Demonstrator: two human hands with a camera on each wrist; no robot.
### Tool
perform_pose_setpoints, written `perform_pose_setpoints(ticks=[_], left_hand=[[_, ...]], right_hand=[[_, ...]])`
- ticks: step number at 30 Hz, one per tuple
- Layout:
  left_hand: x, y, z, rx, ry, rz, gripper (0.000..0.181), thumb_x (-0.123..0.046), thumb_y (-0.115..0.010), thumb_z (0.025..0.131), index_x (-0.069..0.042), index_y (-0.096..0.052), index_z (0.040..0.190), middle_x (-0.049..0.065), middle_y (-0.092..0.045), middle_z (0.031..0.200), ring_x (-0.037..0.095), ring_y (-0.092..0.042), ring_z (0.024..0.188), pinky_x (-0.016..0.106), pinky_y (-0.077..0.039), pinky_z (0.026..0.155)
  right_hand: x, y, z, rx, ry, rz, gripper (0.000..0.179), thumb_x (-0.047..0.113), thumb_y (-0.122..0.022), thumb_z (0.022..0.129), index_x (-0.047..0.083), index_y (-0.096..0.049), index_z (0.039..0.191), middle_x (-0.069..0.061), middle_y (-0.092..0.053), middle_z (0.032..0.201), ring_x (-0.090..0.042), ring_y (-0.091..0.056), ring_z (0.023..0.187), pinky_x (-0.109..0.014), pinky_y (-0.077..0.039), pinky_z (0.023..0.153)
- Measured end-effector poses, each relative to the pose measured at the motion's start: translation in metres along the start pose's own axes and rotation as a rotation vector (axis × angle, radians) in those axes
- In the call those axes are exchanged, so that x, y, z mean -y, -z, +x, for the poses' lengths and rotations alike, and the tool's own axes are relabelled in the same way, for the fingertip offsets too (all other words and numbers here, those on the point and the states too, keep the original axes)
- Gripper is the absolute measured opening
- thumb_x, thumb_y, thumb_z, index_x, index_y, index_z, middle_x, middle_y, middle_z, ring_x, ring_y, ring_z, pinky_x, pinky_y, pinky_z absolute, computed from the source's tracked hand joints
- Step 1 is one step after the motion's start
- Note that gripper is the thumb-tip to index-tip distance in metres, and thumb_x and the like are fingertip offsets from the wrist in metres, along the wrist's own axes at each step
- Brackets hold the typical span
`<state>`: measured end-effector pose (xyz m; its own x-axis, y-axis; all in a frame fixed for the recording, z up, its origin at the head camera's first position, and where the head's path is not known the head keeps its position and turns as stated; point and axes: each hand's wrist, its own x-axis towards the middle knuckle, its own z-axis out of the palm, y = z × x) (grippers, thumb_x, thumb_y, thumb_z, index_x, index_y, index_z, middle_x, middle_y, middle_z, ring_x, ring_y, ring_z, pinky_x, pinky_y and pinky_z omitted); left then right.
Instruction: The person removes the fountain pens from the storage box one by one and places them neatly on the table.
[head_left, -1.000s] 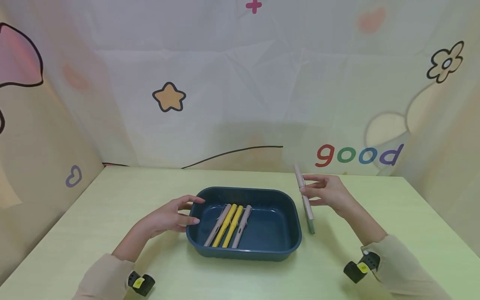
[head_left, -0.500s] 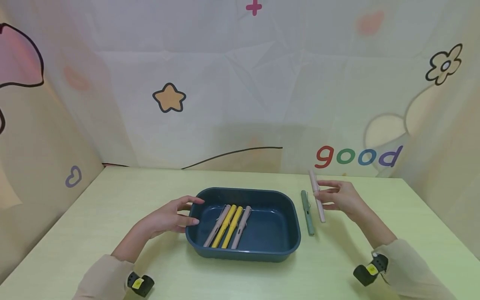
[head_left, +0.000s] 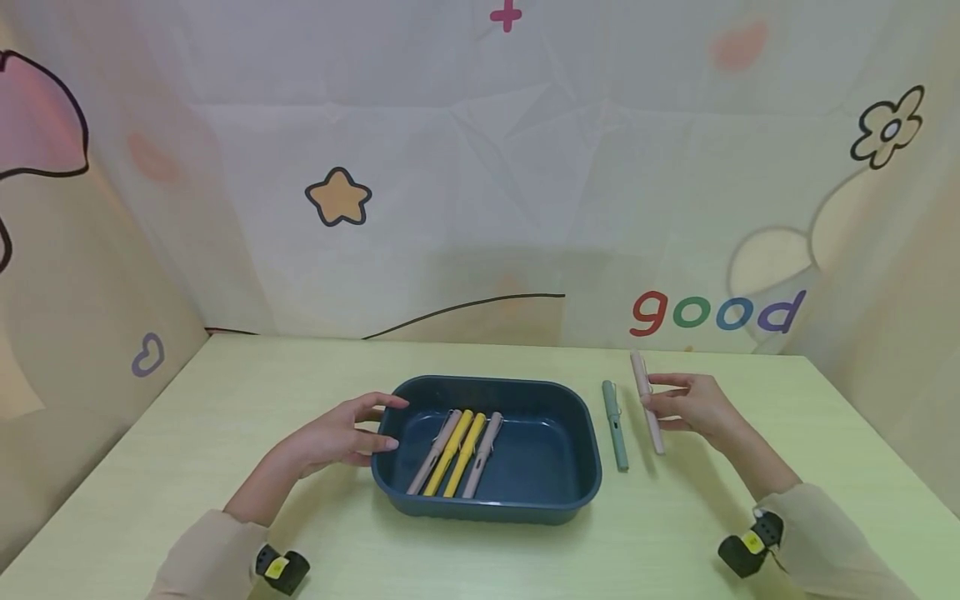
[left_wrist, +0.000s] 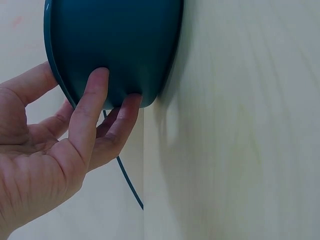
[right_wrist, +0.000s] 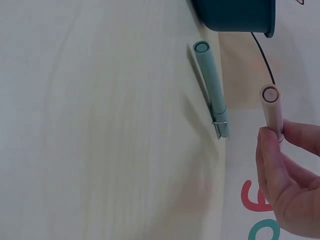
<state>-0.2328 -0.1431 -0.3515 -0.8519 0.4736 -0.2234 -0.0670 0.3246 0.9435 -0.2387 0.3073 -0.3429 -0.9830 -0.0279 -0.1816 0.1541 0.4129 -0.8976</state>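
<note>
Your two hands are well apart, on opposite sides of a dark blue rectangular tray with rounded corners (head_left: pixel 540 454), which stands on a pale yellow-green tabletop (head_left: pixel 390 560). Your left hand (head_left: pixel 341 429) grips the tray's left end; in the left wrist view, two fingertips press the outer wall while another digit passes behind the rim. Your right hand (head_left: pixel 693 404) pinches a slim pale pink pen (head_left: pixel 642 379) between thumb and fingers, to the right of the tray. This pen is tilted, its upper end leaning away to the left; you cannot tell whether its lower end touches the tabletop. Between the tray and the held pen, apart from both, a sage-green pen with a metal clip (head_left: pixel 615 427) lies on the tabletop. Within the left half of the tray, four pens slant side by side, from left to right: a pinkish-grey pen (head_left: pixel 433 452), a first bright yellow pen (head_left: pixel 448 454), a second bright yellow pen (head_left: pixel 465 454) and a light grey pen (head_left: pixel 482 457). Behind the tabletop hangs a pale printed backdrop (head_left: pixel 480 183), bearing the multicoloured word "good" (head_left: pixel 718 312).
</note>
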Motion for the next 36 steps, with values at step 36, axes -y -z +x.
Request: perform_pose_setpoints(ticks=[36], left_hand=[[0.001, 0.001, 0.001, -0.008, -0.014, 0.040, 0.055, -0.004, -0.066, 0.082, -0.006, -0.041, 0.131, 0.028, -0.031, 0.135, 0.029, -0.056, 0.099, 0.044, -0.052, 0.078]], right_hand=[[-0.020, -0.004, 0.021, 0.055, -0.118, -0.110, 0.053, 0.008, -0.064, 0.083, -0.014, -0.041, 0.126, -0.013, -0.058, 0.087, -0.013, -0.058, 0.066, -0.030, -0.055, 0.064]])
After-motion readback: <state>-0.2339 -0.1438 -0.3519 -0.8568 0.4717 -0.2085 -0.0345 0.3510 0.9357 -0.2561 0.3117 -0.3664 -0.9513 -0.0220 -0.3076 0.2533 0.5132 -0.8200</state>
